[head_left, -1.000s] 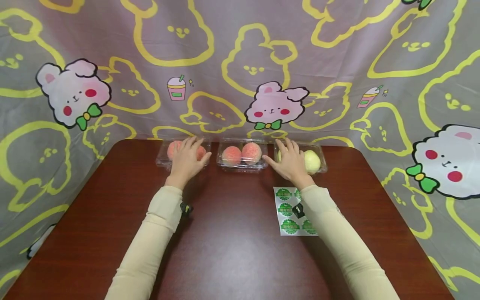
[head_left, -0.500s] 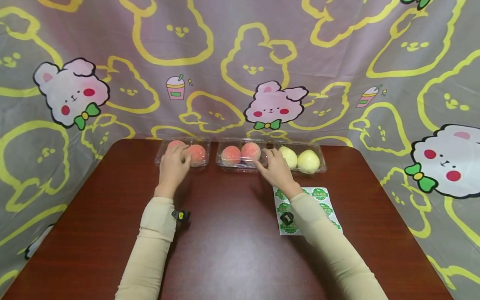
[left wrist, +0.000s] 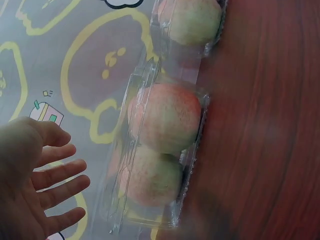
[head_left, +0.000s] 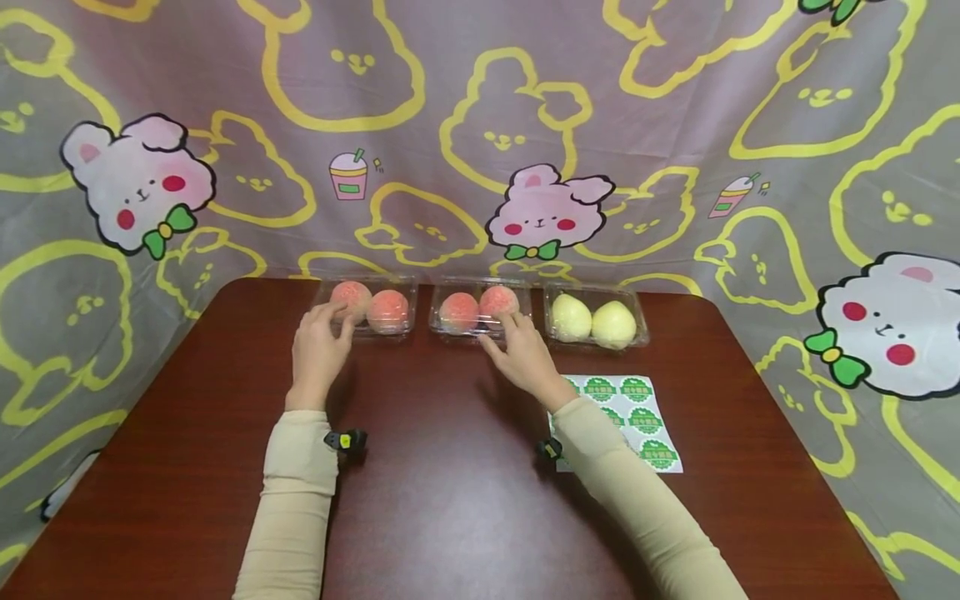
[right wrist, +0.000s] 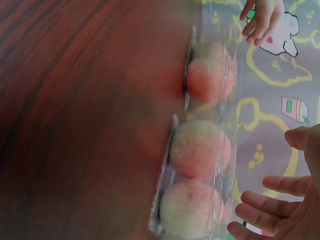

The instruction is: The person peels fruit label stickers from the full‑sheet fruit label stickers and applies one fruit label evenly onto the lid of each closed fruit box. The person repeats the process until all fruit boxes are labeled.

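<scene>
Three clear plastic clamshell boxes stand in a row along the table's far edge. Two peaches (head_left: 387,312) lie in the left box (head_left: 407,330), and two more peaches (head_left: 458,310) in the middle box (head_left: 442,332). The right box (head_left: 639,333) contains two pale yellow pears (head_left: 614,324). My left hand (head_left: 318,352), fingers loosely bent, is at the left box's front left corner; the left wrist view shows this hand (left wrist: 47,187) holding nothing. With fingers spread, my right hand (head_left: 525,360) is in front of the middle box, seen apart from the peaches (right wrist: 192,207) in the right wrist view.
A white sheet of round green stickers (head_left: 643,421) lies on the dark red-brown table (head_left: 450,500), partly under my right forearm. Directly behind the boxes hangs a cartoon-patterned cloth (head_left: 420,225).
Both hands have moved left and a little nearer the front edge. My right hand has left the pear box for the middle box, uncovering the pears. The boxes stay in place.
</scene>
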Demonstrator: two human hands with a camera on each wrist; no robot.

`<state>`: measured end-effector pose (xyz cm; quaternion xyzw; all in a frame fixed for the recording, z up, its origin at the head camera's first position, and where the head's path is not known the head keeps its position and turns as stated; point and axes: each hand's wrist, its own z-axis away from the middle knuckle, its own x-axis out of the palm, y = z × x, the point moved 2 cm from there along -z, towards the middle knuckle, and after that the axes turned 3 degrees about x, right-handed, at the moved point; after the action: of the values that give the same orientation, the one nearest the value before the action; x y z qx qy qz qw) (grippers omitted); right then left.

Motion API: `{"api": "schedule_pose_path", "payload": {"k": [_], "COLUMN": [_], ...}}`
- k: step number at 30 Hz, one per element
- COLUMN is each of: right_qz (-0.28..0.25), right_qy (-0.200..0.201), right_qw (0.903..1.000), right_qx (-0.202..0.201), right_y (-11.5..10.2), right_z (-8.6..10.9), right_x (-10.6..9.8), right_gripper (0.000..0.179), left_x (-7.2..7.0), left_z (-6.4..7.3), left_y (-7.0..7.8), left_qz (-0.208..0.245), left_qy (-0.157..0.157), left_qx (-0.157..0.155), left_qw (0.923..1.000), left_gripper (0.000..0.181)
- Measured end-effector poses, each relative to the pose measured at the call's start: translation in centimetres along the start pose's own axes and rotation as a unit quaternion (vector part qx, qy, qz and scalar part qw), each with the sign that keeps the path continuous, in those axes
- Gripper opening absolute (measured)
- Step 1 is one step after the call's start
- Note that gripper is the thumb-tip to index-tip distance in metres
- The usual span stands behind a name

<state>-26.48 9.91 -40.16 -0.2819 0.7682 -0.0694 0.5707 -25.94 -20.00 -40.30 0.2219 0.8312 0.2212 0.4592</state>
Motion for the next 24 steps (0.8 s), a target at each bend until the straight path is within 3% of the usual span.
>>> {"api": "schedule_pose_path", "payload": {"k": [5,16,24], "right_qz": [-0.013,-0.066,-0.108], "right_qy": [-0.002,-0.030,-0.057], "right_qw": [0.9999,0.9967,0.9924], "right_qx": [-0.002,-0.035,-0.016], "right_y": [-0.8,-2.9,-4.1], "right_z": [0.0,-0.1,-0.5], "right_x": [0.7,3.4,5.3], "right_gripper": [0.044,0.038,0.032], "left_x": [-0.2,-0.7,-0.6], "left_z": [0.0,-0.1,-0.1], "left_y": [-0.4,-1.5,-2.2], "left_qz": [0.010,0.025,0.041], "left_qy": [0.001,0.038,0.038], "left_qx": [-0.006,-0.018,-0.046], "left_qw": [0.9999,0.9988,0.9974], "left_gripper": [0.032,0.029,0.029]}}
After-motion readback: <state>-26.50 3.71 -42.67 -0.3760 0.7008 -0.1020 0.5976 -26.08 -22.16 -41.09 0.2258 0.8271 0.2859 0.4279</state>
